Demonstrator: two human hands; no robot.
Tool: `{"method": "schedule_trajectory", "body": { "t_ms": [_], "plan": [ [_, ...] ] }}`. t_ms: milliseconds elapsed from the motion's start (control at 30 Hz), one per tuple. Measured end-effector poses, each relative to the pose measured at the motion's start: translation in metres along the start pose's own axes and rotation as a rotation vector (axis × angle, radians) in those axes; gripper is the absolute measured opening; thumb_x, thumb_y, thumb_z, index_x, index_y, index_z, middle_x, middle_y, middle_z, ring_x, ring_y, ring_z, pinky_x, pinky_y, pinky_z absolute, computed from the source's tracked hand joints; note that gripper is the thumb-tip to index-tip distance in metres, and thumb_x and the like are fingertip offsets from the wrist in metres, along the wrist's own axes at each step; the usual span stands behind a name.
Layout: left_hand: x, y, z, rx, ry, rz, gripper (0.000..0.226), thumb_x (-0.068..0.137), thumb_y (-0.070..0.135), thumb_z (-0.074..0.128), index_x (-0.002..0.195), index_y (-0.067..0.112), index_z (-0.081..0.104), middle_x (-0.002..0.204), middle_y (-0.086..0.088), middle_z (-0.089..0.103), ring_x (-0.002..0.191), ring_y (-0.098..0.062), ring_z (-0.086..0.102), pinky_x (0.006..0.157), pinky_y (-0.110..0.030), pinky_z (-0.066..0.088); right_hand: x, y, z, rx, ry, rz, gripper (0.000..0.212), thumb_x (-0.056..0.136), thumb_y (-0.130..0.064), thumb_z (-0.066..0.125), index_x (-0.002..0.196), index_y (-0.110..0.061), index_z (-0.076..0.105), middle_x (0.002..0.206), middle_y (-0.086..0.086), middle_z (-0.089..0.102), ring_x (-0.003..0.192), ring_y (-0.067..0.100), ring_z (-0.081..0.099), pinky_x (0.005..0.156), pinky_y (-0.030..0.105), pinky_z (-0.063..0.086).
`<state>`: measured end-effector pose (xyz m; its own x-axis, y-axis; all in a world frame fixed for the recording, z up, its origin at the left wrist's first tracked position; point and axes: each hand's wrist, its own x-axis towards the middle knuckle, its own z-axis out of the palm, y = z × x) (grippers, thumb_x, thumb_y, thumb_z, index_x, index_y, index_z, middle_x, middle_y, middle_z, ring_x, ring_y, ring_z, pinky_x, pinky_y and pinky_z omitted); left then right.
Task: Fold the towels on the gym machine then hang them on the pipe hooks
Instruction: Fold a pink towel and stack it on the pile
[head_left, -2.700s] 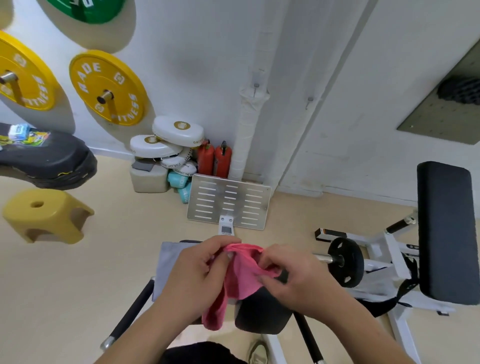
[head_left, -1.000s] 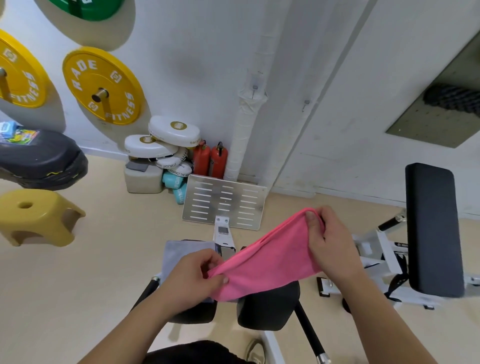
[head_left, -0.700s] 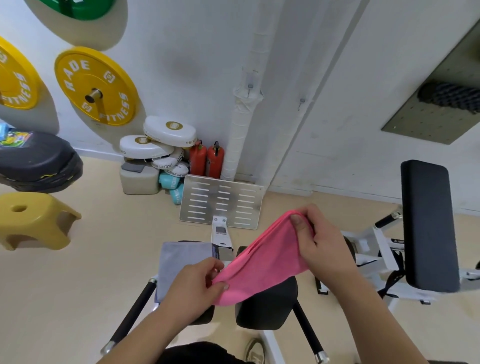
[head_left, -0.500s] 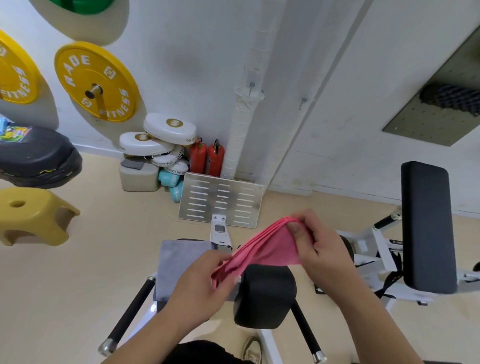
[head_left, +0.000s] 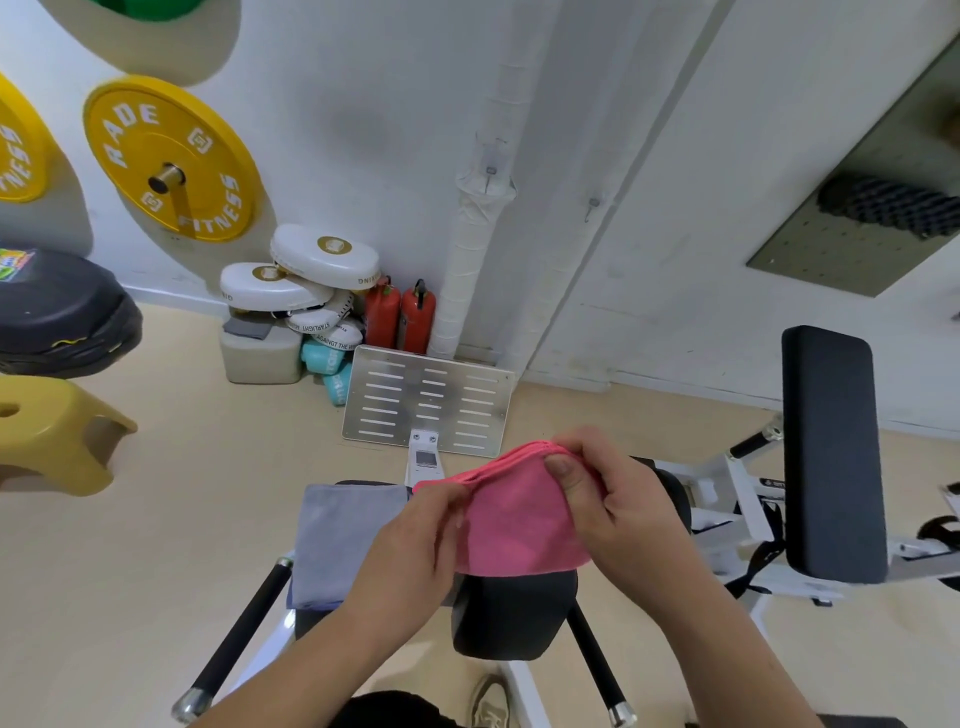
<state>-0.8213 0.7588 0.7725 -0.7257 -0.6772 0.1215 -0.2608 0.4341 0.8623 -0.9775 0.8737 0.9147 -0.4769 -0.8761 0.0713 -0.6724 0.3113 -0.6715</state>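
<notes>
Left hand (head_left: 410, 545) pinched the left end of the pink towel (head_left: 519, 525), fingers curled over its top edge. Right hand (head_left: 618, 509) pinched the right end, thumb flat on the near face, fingers wrapped behind. The towel was held up between both hands, folded, with stacked edges showing along the top. Its lower edge hung over the black right pad (head_left: 511, 618) of the gym machine (head_left: 425, 467); whether it touched the pad could not be told. Grey towel (head_left: 337, 535) lay folded flat on the machine's left pad, just left of the left hand, partly hidden by that wrist. Left handle bar (head_left: 239, 623) and right handle bar (head_left: 592, 660), both black with metal ends, angled outward below the pads. Slotted metal footplate (head_left: 426, 402) stood at the far end of the machine, beyond the hands. Behind it a white wrapped pipe (head_left: 467, 260) ran up the wall with a small hook (head_left: 491, 171) on it. A second hook (head_left: 592, 205) sat on the neighbouring pipe to the right. Two red fire extinguishers (head_left: 382, 317) stood at the pipe's base, with white boxing pads (head_left: 291, 283) stacked just left of them. Yellow weight plate (head_left: 171, 156) hung on a wall peg above. Yellow stool (head_left: 52, 431) was on the floor at far left. A tall black bench pad (head_left: 831, 452) stood at right, well apart from the towels.
</notes>
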Motion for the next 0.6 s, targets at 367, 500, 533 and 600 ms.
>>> {"method": "schedule_trajectory", "body": {
  "t_ms": [367,500,533,600],
  "plan": [
    [0.005,0.008,0.006,-0.015,0.107,0.139,0.014,0.09,0.02,0.065,0.101,0.027,0.058,0.102,0.016,0.057,0.091,-0.008,0.061,0.076,-0.029,0.054,-0.007,0.005,-0.003,0.018,0.032,0.002,0.016,0.102,-0.032,0.055,0.096,-0.045,0.062,0.091,-0.02,0.066,0.09,0.008,0.062,0.069,0.012,0.043],
    [0.009,0.009,0.009,0.105,0.073,0.171,0.012,0.092,0.031,0.059,0.104,0.03,0.064,0.092,0.019,0.061,0.083,-0.006,0.058,0.072,-0.028,0.054,-0.009,0.008,0.0,0.066,0.063,0.017,0.015,0.102,-0.027,0.058,0.101,-0.038,0.068,0.094,-0.019,0.069,0.094,0.009,0.064,0.075,0.017,0.048],
    [0.009,0.009,0.01,0.114,0.069,0.186,0.012,0.092,0.032,0.057,0.1,0.029,0.065,0.088,0.019,0.059,0.08,-0.005,0.056,0.069,-0.027,0.053,-0.009,0.009,0.001,0.072,0.081,0.017,0.015,0.102,-0.024,0.059,0.101,-0.036,0.069,0.094,-0.018,0.07,0.095,0.009,0.065,0.077,0.019,0.049],
    [0.006,0.01,0.011,0.092,0.034,0.138,0.01,0.09,0.031,0.054,0.095,0.03,0.063,0.082,0.022,0.055,0.075,-0.003,0.054,0.066,-0.023,0.05,-0.01,0.011,0.003,0.058,0.133,0.032,0.016,0.102,-0.024,0.059,0.102,-0.036,0.07,0.094,-0.02,0.071,0.095,0.007,0.066,0.079,0.021,0.051]
  ]
}}
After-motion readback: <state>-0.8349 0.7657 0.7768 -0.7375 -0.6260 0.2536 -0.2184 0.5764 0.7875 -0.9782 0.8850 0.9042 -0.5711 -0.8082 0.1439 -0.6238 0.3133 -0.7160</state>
